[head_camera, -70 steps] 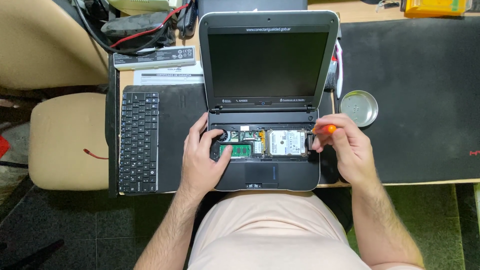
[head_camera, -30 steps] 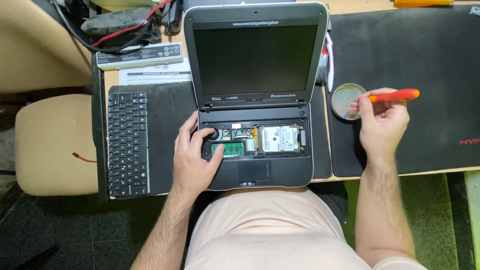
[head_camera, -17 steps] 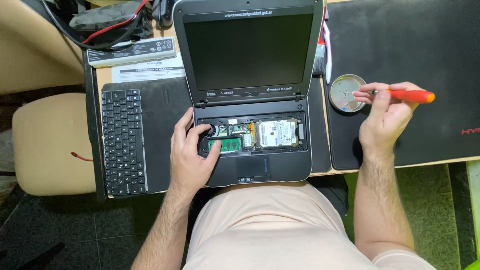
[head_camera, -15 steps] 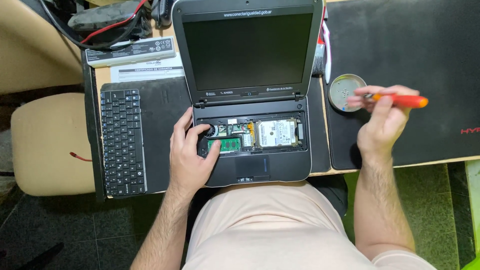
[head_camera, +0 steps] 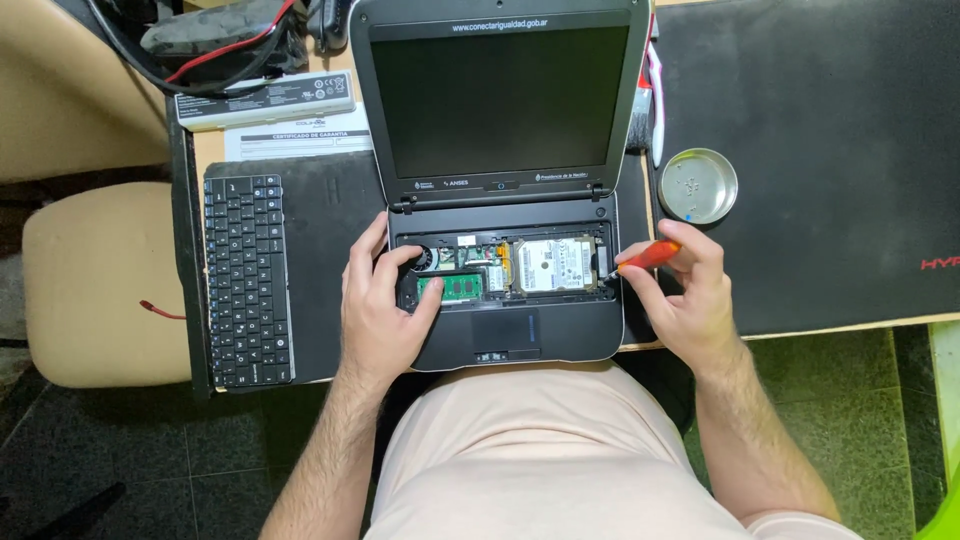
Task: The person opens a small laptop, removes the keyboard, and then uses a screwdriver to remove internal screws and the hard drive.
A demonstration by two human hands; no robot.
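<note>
A small grey laptop (head_camera: pixel 500 100) stands open at the desk's front edge, its keyboard taken off so the inside shows. In the bay lie a green memory stick (head_camera: pixel 462 287) and a silver hard drive (head_camera: pixel 555 266). My left hand (head_camera: pixel 380 305) rests on the laptop's left side, thumb and fingers around the bay's left end. My right hand (head_camera: pixel 685 295) holds a red-handled screwdriver (head_camera: pixel 645 258), its tip at the bay's right edge beside the hard drive.
The removed black keyboard (head_camera: pixel 247 280) lies to the left on a dark mat. A round metal dish (head_camera: pixel 699 186) with small screws sits right of the laptop on a large black mat (head_camera: pixel 830 140). A white battery (head_camera: pixel 265 98), a paper and cables lie behind. A beige stool (head_camera: pixel 95 285) stands at left.
My right hand has come back from the metal dish to the laptop's right edge, bringing the screwdriver tip down beside the hard drive. My left hand has stayed on the laptop.
</note>
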